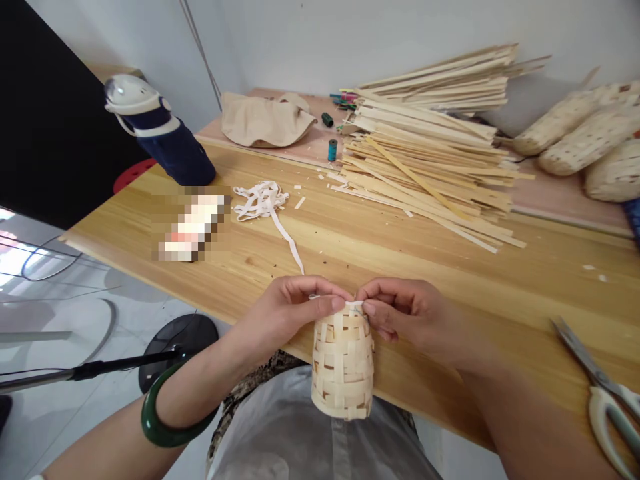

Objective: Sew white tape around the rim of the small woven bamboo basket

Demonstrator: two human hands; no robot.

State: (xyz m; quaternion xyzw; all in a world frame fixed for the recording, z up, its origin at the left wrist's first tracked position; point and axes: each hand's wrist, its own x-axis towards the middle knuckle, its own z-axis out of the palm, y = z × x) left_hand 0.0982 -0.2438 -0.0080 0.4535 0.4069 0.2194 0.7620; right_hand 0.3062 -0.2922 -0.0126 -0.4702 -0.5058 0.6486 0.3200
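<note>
A small woven basket (343, 363) of pale bamboo strips hangs in front of the table's near edge, over my lap. My left hand (293, 308) pinches its top rim from the left, fingers closed. My right hand (407, 313) pinches the same rim from the right, thumb and fingers pressed together. A white ribbon strip (286, 230) runs from a tangle on the table down to the rim between my hands. A green bangle (167, 417) is on my left wrist.
A big pile of bamboo strips (430, 147) lies at the back. Scissors (597, 383) rest at the right edge. A dark water bottle (160, 133), a beige hat (265, 120), thread spools (333, 150) and woven baskets (590, 137) stand around the wooden table (500, 287).
</note>
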